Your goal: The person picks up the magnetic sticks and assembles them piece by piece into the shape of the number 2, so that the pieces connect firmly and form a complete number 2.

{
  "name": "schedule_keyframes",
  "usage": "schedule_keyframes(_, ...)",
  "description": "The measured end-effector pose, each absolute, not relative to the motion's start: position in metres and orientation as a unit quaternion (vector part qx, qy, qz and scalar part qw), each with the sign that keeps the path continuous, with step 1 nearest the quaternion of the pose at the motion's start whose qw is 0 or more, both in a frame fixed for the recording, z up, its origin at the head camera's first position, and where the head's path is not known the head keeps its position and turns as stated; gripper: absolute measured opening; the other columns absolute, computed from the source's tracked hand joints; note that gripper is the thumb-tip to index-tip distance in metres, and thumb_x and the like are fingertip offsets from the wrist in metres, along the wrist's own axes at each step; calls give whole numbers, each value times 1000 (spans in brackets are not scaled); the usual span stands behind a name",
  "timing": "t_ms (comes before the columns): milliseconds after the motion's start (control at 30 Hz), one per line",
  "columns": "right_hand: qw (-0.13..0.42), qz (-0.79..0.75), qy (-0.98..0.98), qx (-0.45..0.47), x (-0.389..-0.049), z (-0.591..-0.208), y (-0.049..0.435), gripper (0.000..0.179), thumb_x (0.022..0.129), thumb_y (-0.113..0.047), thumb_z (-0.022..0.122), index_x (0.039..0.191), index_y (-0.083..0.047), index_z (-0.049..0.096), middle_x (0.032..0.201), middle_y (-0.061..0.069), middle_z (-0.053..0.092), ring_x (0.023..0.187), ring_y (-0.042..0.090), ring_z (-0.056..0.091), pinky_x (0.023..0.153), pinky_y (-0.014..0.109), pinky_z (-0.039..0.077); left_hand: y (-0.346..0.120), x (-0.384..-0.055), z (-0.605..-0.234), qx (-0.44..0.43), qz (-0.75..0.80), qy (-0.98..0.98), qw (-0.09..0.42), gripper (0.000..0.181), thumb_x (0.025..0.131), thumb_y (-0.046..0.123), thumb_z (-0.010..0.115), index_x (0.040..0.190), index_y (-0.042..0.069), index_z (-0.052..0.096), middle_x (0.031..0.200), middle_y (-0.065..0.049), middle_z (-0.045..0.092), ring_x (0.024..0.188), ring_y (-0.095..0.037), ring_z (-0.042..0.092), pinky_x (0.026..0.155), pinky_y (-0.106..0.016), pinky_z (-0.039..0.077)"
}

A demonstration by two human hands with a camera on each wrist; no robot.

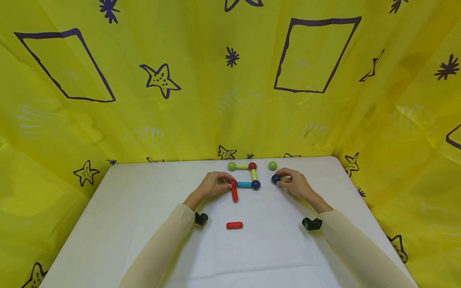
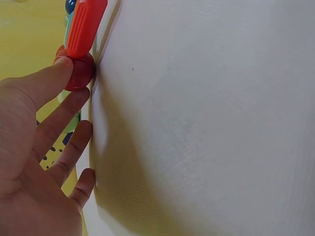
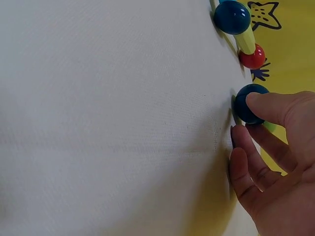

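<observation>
My left hand [image 1: 215, 184] pinches a red ball [image 2: 82, 72] between thumb and fingers. From that ball a red rod [image 1: 235, 194] points toward me, and a blue rod [image 1: 245, 185] runs right to a dark blue ball [image 1: 255, 185]. A yellow-green rod [image 1: 253, 174] links this ball to another red ball [image 1: 252, 166] behind it. Leftward from there, a second yellow-green rod [image 1: 242, 166] reaches a light green ball [image 1: 231, 166]. To the right, my right hand [image 1: 296, 184] pinches a separate dark blue ball [image 3: 250, 103] at the table surface.
A loose light green ball [image 1: 272, 165] lies behind my right hand. Nearer to me, a loose red rod [image 1: 234, 225] lies on the white table [image 1: 144, 224]. Yellow patterned cloth [image 1: 201, 120] hangs at the back and sides.
</observation>
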State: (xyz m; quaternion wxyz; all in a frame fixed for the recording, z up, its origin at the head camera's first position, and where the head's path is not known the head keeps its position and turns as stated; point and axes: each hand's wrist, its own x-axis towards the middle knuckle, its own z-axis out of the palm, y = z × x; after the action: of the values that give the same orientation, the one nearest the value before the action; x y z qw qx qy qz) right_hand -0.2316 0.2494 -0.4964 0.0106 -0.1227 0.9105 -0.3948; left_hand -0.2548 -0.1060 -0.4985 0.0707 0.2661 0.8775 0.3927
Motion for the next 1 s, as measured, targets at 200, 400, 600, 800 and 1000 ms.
schedule_keyframes(200, 13, -396, 909, -128, -233, -495, 249, 31, 92, -6, 75, 121, -5, 68, 118, 21, 71, 82, 22, 68, 69, 30, 54, -107, -254, -498, 268, 393, 877, 68, 24, 94, 17, 76, 118, 13, 76, 105, 1, 76, 96, -18, 63, 91, -35, 51)
schedule_keyframes(400, 14, -387, 912, -133, -235, -495, 249, 30, 91, -5, 76, 120, -5, 68, 119, 21, 71, 78, 20, 66, 67, 30, 53, -107, -254, -498, 263, 393, 878, 70, 24, 94, 18, 76, 118, 13, 76, 104, 1, 76, 95, -17, 62, 90, -35, 51)
schedule_keyframes(600, 22, -377, 916, -134, -236, -494, 248, 29, 92, -8, 76, 119, -6, 67, 119, 20, 70, 79, 20, 64, 71, 33, 52, -106, -254, -498, 254, 391, 881, 76, 24, 94, 17, 76, 118, 14, 77, 103, 2, 76, 95, -17, 61, 91, -35, 50)
schedule_keyframes(800, 37, -371, 918, -135, -235, -490, 249, 28, 92, -12, 78, 118, -7, 68, 118, 19, 70, 81, 21, 66, 73, 34, 53, -105, -254, -497, 250, 391, 882, 84, 25, 94, 18, 77, 119, 14, 76, 104, 2, 76, 97, -18, 62, 92, -35, 50)
schedule_keyframes(1000, 40, -369, 918, -141, -229, -485, 250, 29, 91, -14, 79, 117, -8, 68, 116, 16, 71, 79, 21, 64, 71, 32, 52, -106, -255, -496, 246, 390, 883, 85, 25, 94, 18, 77, 119, 14, 76, 104, 2, 75, 98, -18, 61, 93, -36, 50)
